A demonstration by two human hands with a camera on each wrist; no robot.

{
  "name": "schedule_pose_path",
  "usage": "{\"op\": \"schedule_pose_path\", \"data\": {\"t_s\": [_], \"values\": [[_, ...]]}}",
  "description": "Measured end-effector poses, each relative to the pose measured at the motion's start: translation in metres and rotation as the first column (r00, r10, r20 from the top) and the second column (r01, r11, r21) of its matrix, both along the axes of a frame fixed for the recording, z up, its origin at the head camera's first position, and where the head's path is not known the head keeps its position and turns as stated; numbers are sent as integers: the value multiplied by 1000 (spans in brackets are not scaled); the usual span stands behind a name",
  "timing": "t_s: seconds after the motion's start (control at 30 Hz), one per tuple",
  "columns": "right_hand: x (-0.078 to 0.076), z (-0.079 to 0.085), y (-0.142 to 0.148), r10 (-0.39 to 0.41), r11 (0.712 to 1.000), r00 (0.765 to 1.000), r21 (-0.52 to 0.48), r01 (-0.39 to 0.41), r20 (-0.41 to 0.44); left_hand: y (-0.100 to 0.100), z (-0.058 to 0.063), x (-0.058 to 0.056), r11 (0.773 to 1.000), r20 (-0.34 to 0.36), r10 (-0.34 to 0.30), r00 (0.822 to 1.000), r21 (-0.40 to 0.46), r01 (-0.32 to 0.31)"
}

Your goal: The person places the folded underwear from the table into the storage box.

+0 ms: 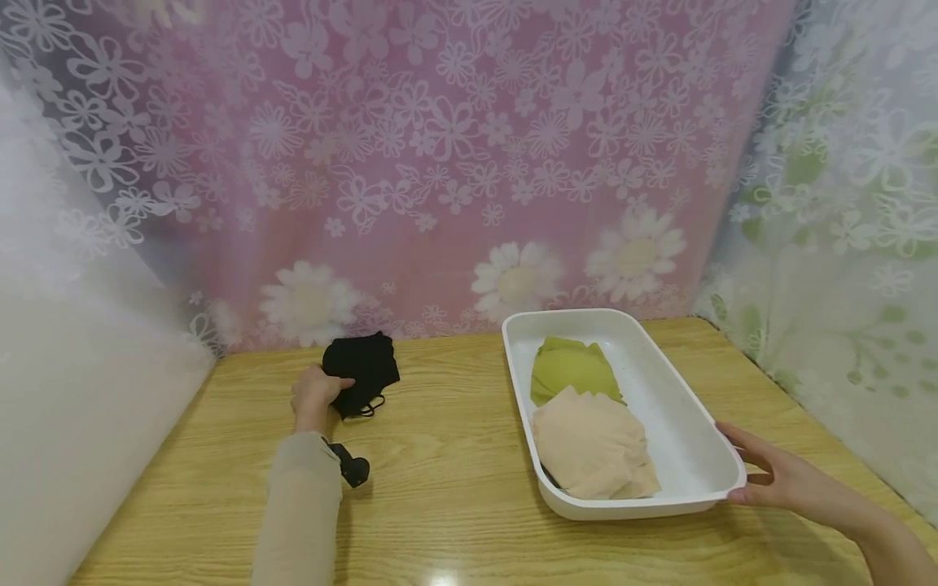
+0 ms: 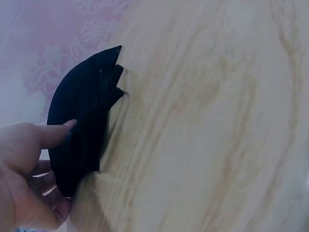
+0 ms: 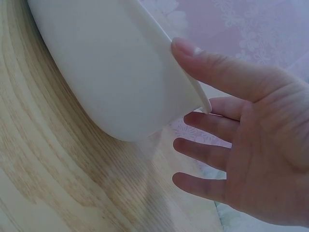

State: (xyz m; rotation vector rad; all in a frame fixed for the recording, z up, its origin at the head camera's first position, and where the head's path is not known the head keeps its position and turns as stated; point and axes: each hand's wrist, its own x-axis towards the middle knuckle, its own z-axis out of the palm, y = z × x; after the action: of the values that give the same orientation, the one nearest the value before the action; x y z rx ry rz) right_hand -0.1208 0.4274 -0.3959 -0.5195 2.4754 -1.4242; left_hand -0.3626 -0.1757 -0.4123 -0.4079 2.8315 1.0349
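My left hand [image 1: 313, 397] is at the left end of the table, gripping a small stack of black face masks [image 1: 370, 366] with thin loops. In the left wrist view the thumb lies across the black masks [image 2: 82, 116], their layered pointed ends facing away, and the other fingers reach beneath. On the right, my right hand [image 1: 777, 476] holds the near right corner of a white tray [image 1: 689, 407]. The right wrist view has the thumb [image 3: 193, 55] on the tray's rim, with the other fingers spread around the corner. Inside the tray, a beige cloth bundle [image 1: 593, 443] overlaps an olive-green one [image 1: 572, 370].
The wood-grain table [image 1: 440, 439] spans the space between the hands. Behind it hangs a pink floral curtain [image 1: 440, 163], with a pale floral curtain [image 1: 857, 244] at the right and a whitish sheet [image 1: 88, 342] at the left. A black wrist device [image 1: 352, 468] sits at the left cuff.
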Motion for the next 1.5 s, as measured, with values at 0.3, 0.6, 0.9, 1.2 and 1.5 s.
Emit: {"op": "schedule_pose_path", "data": {"t_s": [0.3,0.6,0.9,1.2,1.5], "values": [[0,-3,1,16,1000,1000,1,-16,8,-6,-7,2,997,-8,2,1000,73,-1],[-3,-5,-2,21,1000,999,-8,-21,31,-20,-12,2,999,-163,10,987,52,-2],[-3,-6,-2,17,1000,999,2,-17,30,-17,13,2,993,-271,88,959,96,-64],[-2,-7,-1,22,1000,1000,15,-21,-18,-1,41,3,949,-336,191,922,303,-86],[-6,-6,1,19,999,999,33,-17,-49,20,67,10,891,-403,177,898,453,28]]}}
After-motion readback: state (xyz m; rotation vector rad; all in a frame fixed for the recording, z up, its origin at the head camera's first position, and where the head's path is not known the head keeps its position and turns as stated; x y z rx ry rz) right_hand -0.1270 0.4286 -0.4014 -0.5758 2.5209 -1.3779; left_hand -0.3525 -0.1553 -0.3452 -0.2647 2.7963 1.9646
